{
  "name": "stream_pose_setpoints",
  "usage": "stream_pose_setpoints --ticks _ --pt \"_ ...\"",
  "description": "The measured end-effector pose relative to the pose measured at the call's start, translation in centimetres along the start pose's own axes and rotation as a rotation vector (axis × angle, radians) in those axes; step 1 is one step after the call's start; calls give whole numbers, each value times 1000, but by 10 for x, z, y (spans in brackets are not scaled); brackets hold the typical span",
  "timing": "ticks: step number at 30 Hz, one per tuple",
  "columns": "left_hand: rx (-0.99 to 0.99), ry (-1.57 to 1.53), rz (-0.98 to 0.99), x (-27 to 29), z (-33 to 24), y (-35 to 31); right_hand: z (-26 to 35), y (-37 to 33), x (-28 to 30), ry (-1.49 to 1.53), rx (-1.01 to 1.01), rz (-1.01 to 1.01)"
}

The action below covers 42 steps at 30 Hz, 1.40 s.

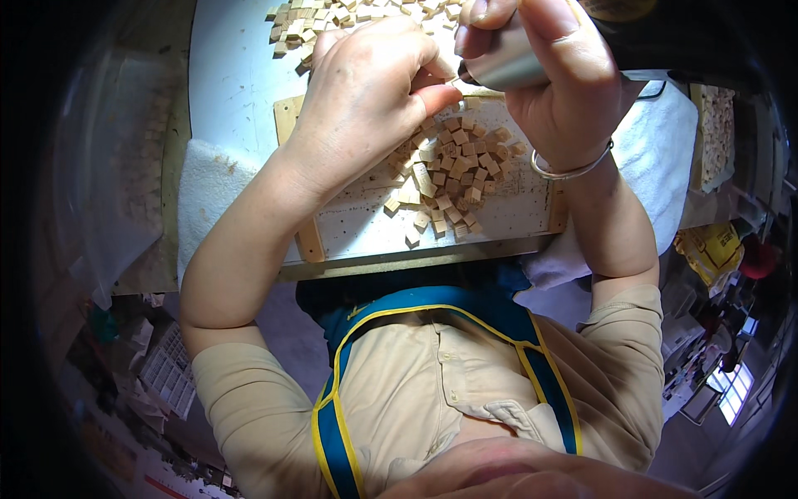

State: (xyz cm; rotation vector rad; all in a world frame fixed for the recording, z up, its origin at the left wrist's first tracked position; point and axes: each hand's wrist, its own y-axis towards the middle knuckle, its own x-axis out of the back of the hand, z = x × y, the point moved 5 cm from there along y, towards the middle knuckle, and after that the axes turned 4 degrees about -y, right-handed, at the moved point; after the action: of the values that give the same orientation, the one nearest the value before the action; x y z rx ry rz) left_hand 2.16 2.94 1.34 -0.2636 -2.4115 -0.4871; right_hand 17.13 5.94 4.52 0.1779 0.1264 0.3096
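Observation:
My left hand (362,96) is closed in a pinch, thumb and index finger together on a small pale wooden piece (455,81), mostly hidden by the fingertips. A silver, rounded metal handpiece (509,62) with a dark narrow tip is gripped in my right hand (573,87). Its tip points left and lies right beside the pinched piece. Below both hands, a heap of small wooden cubes (465,162) sits on a white, wood-edged board (357,237). Several cubes have dark spots on their faces.
More wooden cubes (332,21) are spread on the white surface at the far side. White towels (208,187) lie at both sides of the board. A dark machine part (690,37) stands at the far right. A cube-filled container (716,137) is beyond the right towel.

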Motion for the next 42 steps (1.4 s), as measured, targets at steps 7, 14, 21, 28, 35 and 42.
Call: stream_pose_setpoints --ticks 7,14,21,28,35,42 --pt "-30 38 -31 -1 2 -2 12 1 -8 -639 303 70" --pt "-73 48 -9 2 -6 -3 37 20 23 378 477 170" --pt "-1 -226 185 37 -6 -2 39 27 41 395 385 -188" --pt "-33 8 190 76 8 1 43 21 34 386 334 -234" --pt "-208 101 232 61 15 2 43 26 25 453 352 -168" --pt "-220 186 145 61 13 5 44 28 28 356 392 -116"
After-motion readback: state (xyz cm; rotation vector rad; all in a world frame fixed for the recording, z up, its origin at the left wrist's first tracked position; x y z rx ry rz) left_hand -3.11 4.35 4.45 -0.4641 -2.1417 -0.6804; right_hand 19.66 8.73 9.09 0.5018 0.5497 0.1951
